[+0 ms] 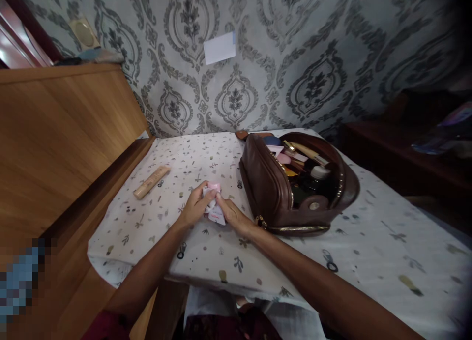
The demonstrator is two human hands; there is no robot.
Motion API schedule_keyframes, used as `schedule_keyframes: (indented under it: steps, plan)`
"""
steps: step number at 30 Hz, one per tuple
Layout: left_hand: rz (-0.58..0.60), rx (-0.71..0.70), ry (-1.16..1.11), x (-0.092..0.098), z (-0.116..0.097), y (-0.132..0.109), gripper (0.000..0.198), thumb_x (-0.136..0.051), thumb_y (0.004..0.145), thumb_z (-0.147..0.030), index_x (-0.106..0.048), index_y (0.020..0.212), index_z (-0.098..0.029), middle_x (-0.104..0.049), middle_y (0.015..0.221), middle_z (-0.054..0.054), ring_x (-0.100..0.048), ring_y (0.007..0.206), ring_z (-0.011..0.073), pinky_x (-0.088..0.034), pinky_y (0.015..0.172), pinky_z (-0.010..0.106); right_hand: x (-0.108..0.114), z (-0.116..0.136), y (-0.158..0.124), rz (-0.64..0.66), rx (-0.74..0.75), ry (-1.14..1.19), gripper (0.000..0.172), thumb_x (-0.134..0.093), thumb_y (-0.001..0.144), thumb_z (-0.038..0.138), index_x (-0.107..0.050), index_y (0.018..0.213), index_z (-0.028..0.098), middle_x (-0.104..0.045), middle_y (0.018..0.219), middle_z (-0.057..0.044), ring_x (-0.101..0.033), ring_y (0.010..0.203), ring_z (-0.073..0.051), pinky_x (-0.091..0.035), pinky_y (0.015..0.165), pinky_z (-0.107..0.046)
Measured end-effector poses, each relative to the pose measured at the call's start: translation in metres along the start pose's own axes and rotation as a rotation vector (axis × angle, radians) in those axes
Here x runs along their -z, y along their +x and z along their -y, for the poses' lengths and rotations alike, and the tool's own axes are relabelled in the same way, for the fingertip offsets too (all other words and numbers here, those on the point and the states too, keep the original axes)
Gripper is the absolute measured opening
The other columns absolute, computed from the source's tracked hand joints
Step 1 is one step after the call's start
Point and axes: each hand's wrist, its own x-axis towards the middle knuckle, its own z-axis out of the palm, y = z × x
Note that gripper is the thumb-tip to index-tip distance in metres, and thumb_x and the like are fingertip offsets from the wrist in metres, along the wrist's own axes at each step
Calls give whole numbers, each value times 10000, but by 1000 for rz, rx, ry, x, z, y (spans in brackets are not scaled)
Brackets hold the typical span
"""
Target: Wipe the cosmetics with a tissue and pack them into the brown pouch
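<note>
My left hand (195, 202) and my right hand (233, 215) meet over the table, left of the bag. Between them, the fingers of both are closed on a small white-and-pink packet (217, 214). It looks soft and crumpled at the top, with pink print on a flap below; its exact kind is not clear. A brown leather makeup bag (267, 187) stands unzipped to the right, holding several brushes, a dark bottle with a white cap (320, 172) and other cosmetics. Off to the left lies a beige cosmetic tube (151, 182).
A white patterned cloth (199, 153) covers the table. The wooden panel (70, 128) borders it on the left, and a patterned wall rises behind. Dark furniture with a clear plastic bottle (442, 133) stands at the right.
</note>
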Motion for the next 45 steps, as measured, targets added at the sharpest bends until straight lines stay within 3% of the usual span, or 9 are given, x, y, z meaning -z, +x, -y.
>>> schedule_keyframes:
  steps: [6, 8, 10, 12, 14, 21, 27, 36, 45]
  plan:
    - [-51, -12, 22, 2, -1, 1, 485, -556, 868, -644, -564, 863, -159, -481, 698, -32, -424, 621, 98, -374, 565, 207, 5, -2, 4, -258, 44, -227, 637, -441, 801, 798, -502, 610, 193, -456, 605, 13, -427, 611, -144, -336, 574, -282]
    - [-46, 9, 27, 3, -1, 1, 487, -553, 867, -648, -557, 854, -161, -470, 676, -40, -415, 595, 93, -357, 543, 205, 6, -3, 5, -338, 67, -198, 569, -548, 775, 737, -588, 713, 173, -496, 662, 11, -456, 635, -144, -359, 587, -277]
    - [-32, 28, 29, 4, 0, 1, 496, -549, 862, -660, -543, 826, -165, -452, 653, -49, -403, 569, 88, -342, 521, 203, 8, -2, 5, -380, 97, -107, 534, -630, 758, 655, -643, 969, 165, -531, 740, 17, -479, 627, -133, -381, 577, -267]
    - [-2, 42, 28, 4, 0, 1, 502, -539, 863, -669, -539, 825, -168, -447, 639, -54, -403, 552, 85, -338, 508, 203, 8, 0, 4, -365, 135, -1, 585, -649, 770, 593, -599, 1189, 188, -534, 791, 24, -482, 594, -117, -387, 532, -254]
    - [25, 45, 27, 3, 1, 1, 499, -519, 876, -667, -541, 835, -170, -462, 638, -54, -417, 547, 86, -350, 508, 204, 8, 2, 4, -317, 154, 86, 570, -637, 798, 559, -585, 1247, 212, -536, 806, 21, -480, 569, -108, -377, 481, -240]
    - [-18, 87, 1, 0, 3, -1, 492, -491, 897, -657, -486, 757, -185, -498, 593, -48, -456, 511, 89, -380, 502, 210, 10, 0, 5, -249, 128, 256, 473, -712, 759, 537, -621, 1100, 223, -499, 708, 62, -434, 451, -65, -326, 379, -207]
    - [-73, 130, -78, 3, 9, 3, 459, -588, 850, -628, -583, 877, -170, -525, 654, -44, -471, 544, 85, -406, 535, 201, 10, 3, 3, -268, 105, 311, 411, -708, 777, 499, -618, 1047, 203, -538, 688, 55, -446, 475, -66, -343, 411, -205]
    - [134, 142, 82, 7, -1, 2, 468, -558, 882, -600, -615, 1050, -168, -610, 755, -12, -532, 628, 114, -407, 577, 210, 10, -2, 7, -394, 159, 323, 455, -737, 729, 546, -538, 984, 226, -567, 820, 38, -451, 474, -59, -362, 397, -209]
    - [111, 142, 112, 7, 4, 1, 450, -500, 896, -607, -564, 818, -169, -521, 622, -38, -445, 530, 101, -370, 529, 220, 12, -4, 7, -336, 103, 329, 449, -731, 734, 495, -560, 1056, 234, -555, 764, 47, -468, 489, -75, -363, 404, -208]
